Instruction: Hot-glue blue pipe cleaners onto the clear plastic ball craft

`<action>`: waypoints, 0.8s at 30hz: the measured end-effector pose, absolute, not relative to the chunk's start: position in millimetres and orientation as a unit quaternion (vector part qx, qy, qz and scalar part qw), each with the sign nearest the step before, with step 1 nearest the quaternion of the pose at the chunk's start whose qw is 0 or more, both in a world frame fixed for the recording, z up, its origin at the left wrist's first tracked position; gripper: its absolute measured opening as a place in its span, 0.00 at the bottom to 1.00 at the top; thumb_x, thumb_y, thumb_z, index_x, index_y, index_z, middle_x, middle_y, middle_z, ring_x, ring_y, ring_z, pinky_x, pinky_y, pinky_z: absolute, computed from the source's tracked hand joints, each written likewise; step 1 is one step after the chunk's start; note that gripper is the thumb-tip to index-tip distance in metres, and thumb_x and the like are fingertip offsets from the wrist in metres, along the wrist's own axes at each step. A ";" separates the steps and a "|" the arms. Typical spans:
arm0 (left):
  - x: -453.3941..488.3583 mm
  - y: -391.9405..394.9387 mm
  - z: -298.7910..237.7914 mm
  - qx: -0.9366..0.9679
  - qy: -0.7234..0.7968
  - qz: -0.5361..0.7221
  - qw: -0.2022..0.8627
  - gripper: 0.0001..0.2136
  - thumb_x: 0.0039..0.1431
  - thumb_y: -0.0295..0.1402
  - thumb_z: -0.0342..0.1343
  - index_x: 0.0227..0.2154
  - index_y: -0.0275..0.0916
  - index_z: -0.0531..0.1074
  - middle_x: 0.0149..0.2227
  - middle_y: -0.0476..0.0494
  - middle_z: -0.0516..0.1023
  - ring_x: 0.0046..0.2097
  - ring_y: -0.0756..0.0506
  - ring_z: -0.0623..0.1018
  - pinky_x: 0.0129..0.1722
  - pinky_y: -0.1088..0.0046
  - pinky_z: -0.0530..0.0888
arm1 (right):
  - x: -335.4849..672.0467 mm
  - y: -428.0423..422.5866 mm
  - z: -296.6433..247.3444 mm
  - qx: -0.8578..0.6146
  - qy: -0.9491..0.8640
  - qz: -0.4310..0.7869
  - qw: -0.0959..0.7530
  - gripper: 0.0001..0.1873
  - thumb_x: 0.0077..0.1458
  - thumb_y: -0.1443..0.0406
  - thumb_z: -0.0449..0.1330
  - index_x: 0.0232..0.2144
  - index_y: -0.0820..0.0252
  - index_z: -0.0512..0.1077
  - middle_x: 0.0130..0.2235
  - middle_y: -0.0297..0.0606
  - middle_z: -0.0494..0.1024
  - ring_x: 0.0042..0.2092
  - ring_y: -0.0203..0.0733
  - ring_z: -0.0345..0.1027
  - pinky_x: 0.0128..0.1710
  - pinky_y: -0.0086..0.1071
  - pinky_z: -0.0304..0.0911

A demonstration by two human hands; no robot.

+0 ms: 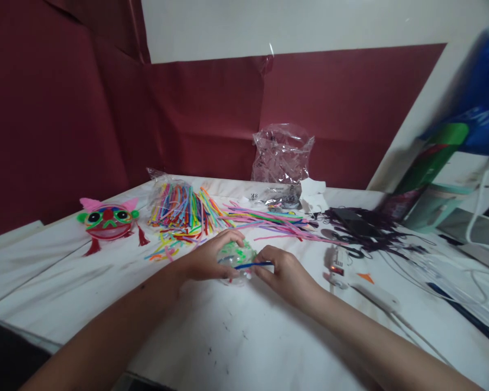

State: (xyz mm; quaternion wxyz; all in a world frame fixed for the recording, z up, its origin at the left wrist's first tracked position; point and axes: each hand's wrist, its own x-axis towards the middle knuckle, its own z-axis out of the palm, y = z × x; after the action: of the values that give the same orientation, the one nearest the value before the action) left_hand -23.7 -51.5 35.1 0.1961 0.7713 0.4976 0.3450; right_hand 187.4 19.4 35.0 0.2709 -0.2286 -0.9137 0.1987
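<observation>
At the middle of the table, my left hand (214, 258) is wrapped round a clear rounded plastic piece (233, 260) with bright green decoration on its far side. My right hand (283, 270) pinches a dark blue pipe cleaner (252, 265) between thumb and forefinger. This blue strip runs across the near face of the clear piece toward my left thumb. Small white and red bits show low on the piece, too small to name. My left fingers partly hide its left side.
A finished-looking animal-face ornament (108, 221) with tassels sits left. Behind my hands lie a bag of colourful pipe cleaners (175, 203) and loose pink ones (269, 220). Rightward are purple strands (362, 231), a corded white tool (377, 297), an orange scrap (365, 278) and a pale green bin (438, 206).
</observation>
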 end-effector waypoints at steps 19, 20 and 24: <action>-28.5 -52.1 40.6 0.804 0.462 0.316 0.202 0.29 0.46 0.49 0.64 0.49 0.40 0.66 0.55 0.36 0.65 0.60 0.37 0.64 0.60 0.59 0.60 | 190.8 16.9 31.1 -0.186 -0.915 0.232 0.273 0.07 0.54 0.70 0.57 0.26 0.60 0.73 0.28 0.37 0.77 0.31 0.39 0.69 0.31 0.29 0.59; -28.7 -51.9 40.8 0.806 0.464 0.311 0.199 0.29 0.47 0.49 0.63 0.50 0.40 0.66 0.56 0.36 0.65 0.60 0.37 0.63 0.60 0.59 0.59 | 190.8 16.8 31.5 -0.187 -0.914 0.235 0.273 0.07 0.54 0.70 0.57 0.26 0.60 0.73 0.28 0.37 0.77 0.31 0.39 0.69 0.31 0.29 0.60; -29.0 -52.3 42.4 0.805 0.477 0.290 0.203 0.31 0.48 0.51 0.62 0.52 0.41 0.64 0.58 0.36 0.63 0.62 0.37 0.61 0.61 0.58 0.58 | 191.0 16.3 33.1 -0.196 -0.915 0.228 0.269 0.07 0.54 0.70 0.57 0.26 0.60 0.73 0.29 0.37 0.78 0.31 0.39 0.69 0.30 0.28 0.59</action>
State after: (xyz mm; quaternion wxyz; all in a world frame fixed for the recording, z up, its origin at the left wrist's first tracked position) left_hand -29.0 -52.3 42.4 0.2026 0.8048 0.4769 0.2895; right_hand 191.0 16.3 33.1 0.2691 -0.1959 -0.9149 0.2284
